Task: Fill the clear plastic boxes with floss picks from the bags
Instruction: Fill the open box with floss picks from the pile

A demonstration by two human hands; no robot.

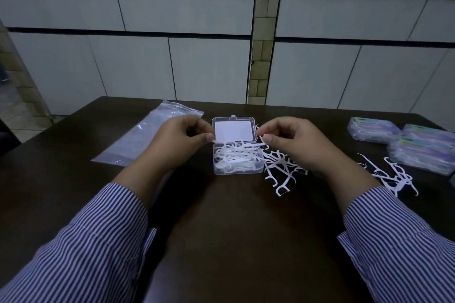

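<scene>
A small clear plastic box [238, 171] sits open at the table's middle, holding a heap of white floss picks [234, 156]. Its hinged lid [234, 130] with a white label stands tilted up at the back. My left hand [179, 141] pinches the lid's left edge with thumb and fingertips. My right hand [293, 141] pinches the lid's right edge the same way. Loose floss picks [280, 170] lie on the table just right of the box, partly under my right hand. An empty clear bag [147, 140] lies flat to the left.
More loose floss picks [391, 174] are scattered at the right. Several closed, filled boxes [423, 152] are stacked at the far right edge of the dark table [234, 229]. White cabinet doors [172, 56] stand behind the table.
</scene>
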